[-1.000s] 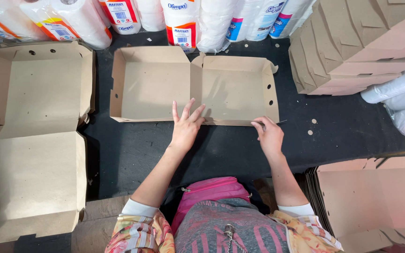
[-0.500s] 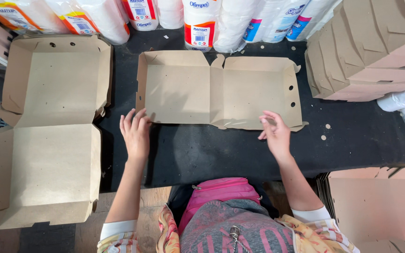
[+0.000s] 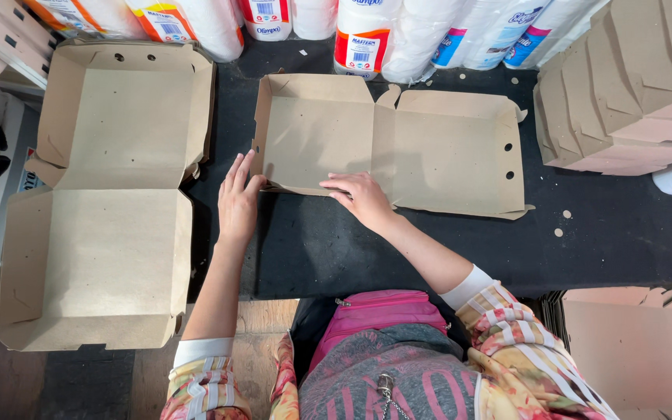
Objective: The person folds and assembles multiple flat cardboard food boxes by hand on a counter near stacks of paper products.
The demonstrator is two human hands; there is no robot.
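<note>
Where the black bench meets its left edge, a large unfolded cardboard box is laid open, its two halves flat and its side walls raised. Just right of it, the left hand is pressed flat on the bench with fingers stretched out and together, nothing gripped, the fingertips touching the near left corner of a smaller open clamshell box. That box is placed at the middle of the bench, its left half walled, its right half flatter. On its near edge the right hand is rested, fingers extended and lightly curled, pressing the cardboard flap without clasping it. Behind, wrapped paper rolls are lined up. At far right, stacked folded boxes are piled.
</note>
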